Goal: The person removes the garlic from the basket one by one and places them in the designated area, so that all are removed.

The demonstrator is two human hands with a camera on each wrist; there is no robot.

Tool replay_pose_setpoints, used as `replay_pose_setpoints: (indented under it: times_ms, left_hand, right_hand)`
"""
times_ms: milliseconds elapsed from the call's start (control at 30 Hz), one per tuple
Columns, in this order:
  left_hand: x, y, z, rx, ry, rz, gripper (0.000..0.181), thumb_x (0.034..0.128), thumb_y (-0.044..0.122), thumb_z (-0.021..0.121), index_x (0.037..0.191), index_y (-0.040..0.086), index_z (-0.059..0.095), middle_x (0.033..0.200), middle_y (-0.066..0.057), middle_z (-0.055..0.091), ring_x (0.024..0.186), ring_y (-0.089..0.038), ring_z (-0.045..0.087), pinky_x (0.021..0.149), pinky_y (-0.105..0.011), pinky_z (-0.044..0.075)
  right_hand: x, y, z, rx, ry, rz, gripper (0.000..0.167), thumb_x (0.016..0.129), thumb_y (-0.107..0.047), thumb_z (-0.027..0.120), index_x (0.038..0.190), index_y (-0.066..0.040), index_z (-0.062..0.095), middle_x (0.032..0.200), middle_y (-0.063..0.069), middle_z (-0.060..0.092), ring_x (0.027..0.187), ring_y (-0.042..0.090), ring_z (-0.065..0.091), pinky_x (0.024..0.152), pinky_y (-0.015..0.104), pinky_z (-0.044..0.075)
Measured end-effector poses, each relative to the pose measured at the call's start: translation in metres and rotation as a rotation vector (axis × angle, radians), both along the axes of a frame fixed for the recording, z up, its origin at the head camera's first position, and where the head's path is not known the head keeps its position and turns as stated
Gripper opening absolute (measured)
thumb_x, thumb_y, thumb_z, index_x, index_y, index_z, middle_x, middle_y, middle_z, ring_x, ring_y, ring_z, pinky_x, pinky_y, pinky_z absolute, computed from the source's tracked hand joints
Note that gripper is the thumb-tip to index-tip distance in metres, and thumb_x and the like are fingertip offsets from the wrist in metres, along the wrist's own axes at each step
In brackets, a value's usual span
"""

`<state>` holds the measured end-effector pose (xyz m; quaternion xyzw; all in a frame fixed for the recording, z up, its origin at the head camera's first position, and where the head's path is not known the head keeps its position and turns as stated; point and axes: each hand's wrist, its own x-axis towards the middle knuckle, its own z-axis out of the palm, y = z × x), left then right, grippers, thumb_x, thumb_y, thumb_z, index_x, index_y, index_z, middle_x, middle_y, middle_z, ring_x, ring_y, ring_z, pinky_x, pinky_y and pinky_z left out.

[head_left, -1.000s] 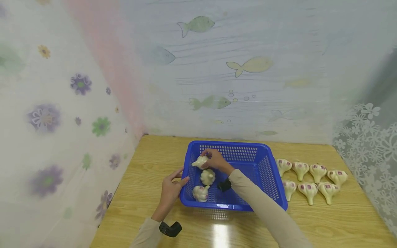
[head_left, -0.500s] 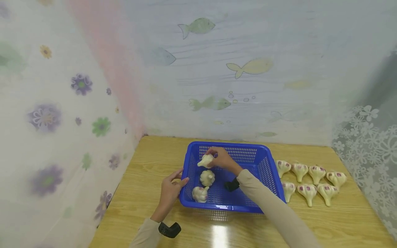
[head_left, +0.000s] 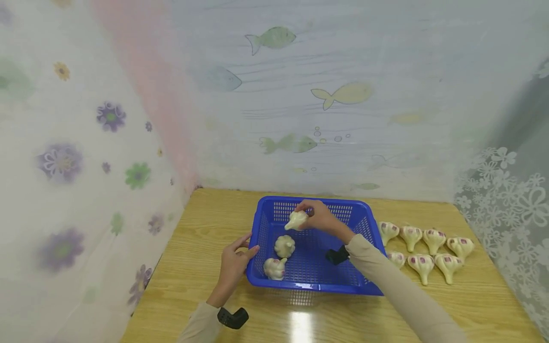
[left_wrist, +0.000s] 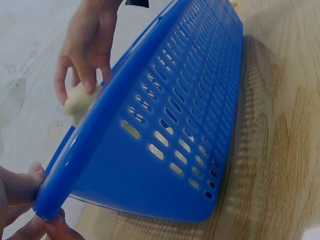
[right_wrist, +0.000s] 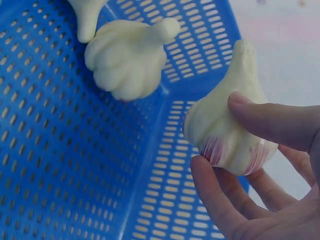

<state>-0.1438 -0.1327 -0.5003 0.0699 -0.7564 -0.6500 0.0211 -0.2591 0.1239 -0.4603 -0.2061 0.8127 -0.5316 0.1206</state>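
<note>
My right hand (head_left: pixel 319 217) holds a garlic bulb (head_left: pixel 297 220) over the back left part of a blue plastic basket (head_left: pixel 319 287). In the right wrist view the thumb and fingers pinch this bulb, its narrow neck pointing up and purple streaks near its base. Two more bulbs lie in the basket along its left side: a middle garlic bulb (head_left: pixel 285 246) and a front garlic bulb (head_left: pixel 275 268). At the basket's left rim my left hand (head_left: pixel 233 263) grips the edge, thumb on one side and fingers on the other, as the left wrist view shows.
Several garlic bulbs (head_left: pixel 421 265) stand in two rows on the wooden table (head_left: pixel 206 224), right of the basket. A patterned wall (head_left: pixel 343 143) rises behind the table, and a flowered wall (head_left: pixel 86 205) borders its left side.
My right hand has lifted the garlic bulb from the basket's back left corner and carried it to the right. The left hand stays on the rim.
</note>
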Motion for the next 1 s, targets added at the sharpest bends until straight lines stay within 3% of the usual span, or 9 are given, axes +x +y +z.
replay_pose_setpoints:
  times_ms: [533,667,1000]
  left_hand:
    - [0.001,0.000,0.001,0.004,-0.005,0.005,0.048,0.0839,0.013,0.073,0.130,0.012,0.059,0.100,-0.013,0.059,0.050,-0.012,0.049,0.040,-0.022,0.041]
    - [0.000,0.000,0.001,-0.007,-0.009,0.013,0.047,0.0836,0.013,0.073,0.129,0.012,0.060,0.100,-0.012,0.060,0.053,-0.013,0.053,0.041,-0.023,0.043]
    - [0.000,0.000,0.002,-0.010,-0.013,0.012,0.048,0.0833,0.013,0.073,0.129,0.012,0.060,0.100,-0.012,0.060,0.048,-0.010,0.046,0.040,-0.021,0.040]
  right_hand:
    - [0.023,0.034,0.028,0.105,0.080,0.051,0.042,0.069,0.003,0.080,0.107,-0.001,0.064,0.115,0.018,0.059,0.096,0.036,0.059,0.071,0.037,0.053]
    - [0.029,0.043,0.034,0.132,0.091,0.052,0.040,0.070,0.001,0.080,0.106,-0.004,0.064,0.114,0.015,0.059,0.099,0.035,0.059,0.071,0.035,0.053]
    - [0.041,0.069,0.046,0.178,0.125,0.026,0.041,0.068,-0.004,0.082,0.104,-0.012,0.065,0.116,0.009,0.060,0.101,0.030,0.059,0.070,0.033,0.052]
